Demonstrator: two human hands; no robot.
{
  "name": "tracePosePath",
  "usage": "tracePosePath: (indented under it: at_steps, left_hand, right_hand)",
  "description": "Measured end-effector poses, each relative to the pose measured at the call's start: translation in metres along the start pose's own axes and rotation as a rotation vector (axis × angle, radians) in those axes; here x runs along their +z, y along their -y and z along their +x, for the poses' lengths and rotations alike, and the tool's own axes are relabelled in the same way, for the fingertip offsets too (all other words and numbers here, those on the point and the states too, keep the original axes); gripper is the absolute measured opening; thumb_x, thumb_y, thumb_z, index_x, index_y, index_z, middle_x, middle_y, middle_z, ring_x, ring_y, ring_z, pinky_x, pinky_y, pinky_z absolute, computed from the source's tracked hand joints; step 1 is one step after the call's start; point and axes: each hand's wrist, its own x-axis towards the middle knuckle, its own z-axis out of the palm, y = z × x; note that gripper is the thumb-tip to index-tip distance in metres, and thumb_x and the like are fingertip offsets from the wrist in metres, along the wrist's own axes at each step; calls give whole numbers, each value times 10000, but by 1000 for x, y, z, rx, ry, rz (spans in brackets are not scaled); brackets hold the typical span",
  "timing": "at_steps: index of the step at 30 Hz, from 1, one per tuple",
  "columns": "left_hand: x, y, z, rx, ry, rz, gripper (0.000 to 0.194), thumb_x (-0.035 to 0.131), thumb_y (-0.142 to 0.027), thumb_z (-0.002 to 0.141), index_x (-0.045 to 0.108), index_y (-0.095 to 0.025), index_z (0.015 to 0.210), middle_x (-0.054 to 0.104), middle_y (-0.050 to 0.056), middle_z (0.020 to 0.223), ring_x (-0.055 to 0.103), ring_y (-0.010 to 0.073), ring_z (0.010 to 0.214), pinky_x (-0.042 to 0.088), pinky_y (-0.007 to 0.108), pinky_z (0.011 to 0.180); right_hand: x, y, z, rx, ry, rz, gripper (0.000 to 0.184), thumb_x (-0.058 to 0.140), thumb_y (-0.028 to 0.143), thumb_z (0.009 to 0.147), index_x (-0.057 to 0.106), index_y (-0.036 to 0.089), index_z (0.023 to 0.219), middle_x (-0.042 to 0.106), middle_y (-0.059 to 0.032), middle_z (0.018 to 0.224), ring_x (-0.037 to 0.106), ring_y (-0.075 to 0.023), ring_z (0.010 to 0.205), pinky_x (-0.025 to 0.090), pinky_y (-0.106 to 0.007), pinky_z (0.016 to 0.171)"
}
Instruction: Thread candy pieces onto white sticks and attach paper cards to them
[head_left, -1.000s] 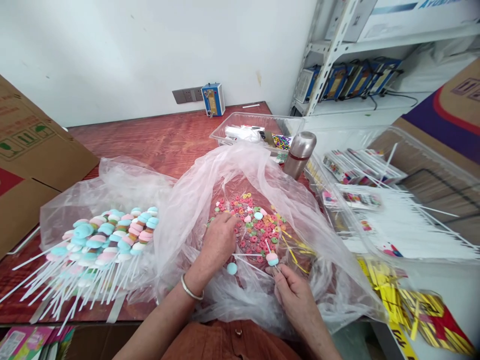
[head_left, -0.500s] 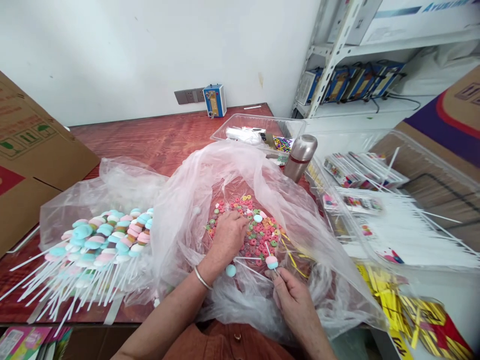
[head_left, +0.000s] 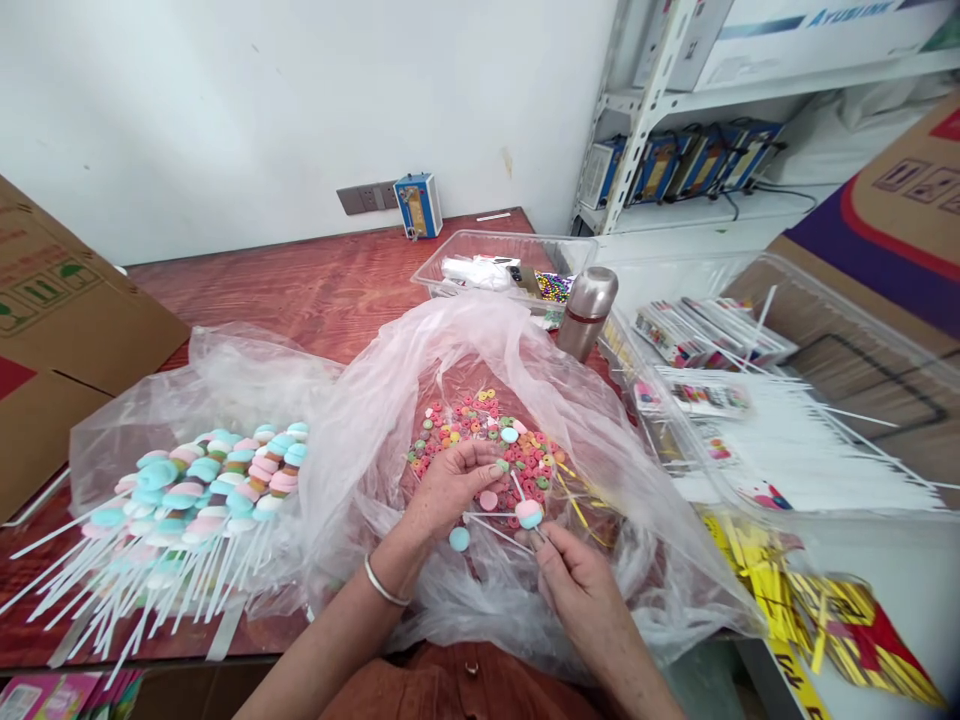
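The right hand [head_left: 581, 575] has its fingers closed on the lower end of a thin white stick [head_left: 516, 485], whose pink-and-blue sweet [head_left: 529, 513] sits just above the fingertips, over the plastic film [head_left: 487, 310] on the counter [head_left: 262, 290]. The sweet looks light, soft and easily dented, so the stick is probably the better hold, pinched close beneath it. The left hand [head_left: 450, 487] seems to pinch a small green ring [head_left: 502, 466], likely stiff but brittle and best held lightly by its rim, near the loose coloured rings [head_left: 534, 462].
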Motion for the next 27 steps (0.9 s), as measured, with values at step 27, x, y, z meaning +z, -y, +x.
tracePosePath:
  at_steps: [27]
  left_hand:
    - [-30,-15,52,474,-253,1237,260,539,-55,843,745,-186,932,728,81,989,633,224,988,476,369,939]
  right_hand:
    - [3,-37,5,125,5,69,427,452,595,888,510,220,692,291,82,465,316,-110,460,249,-220,442]
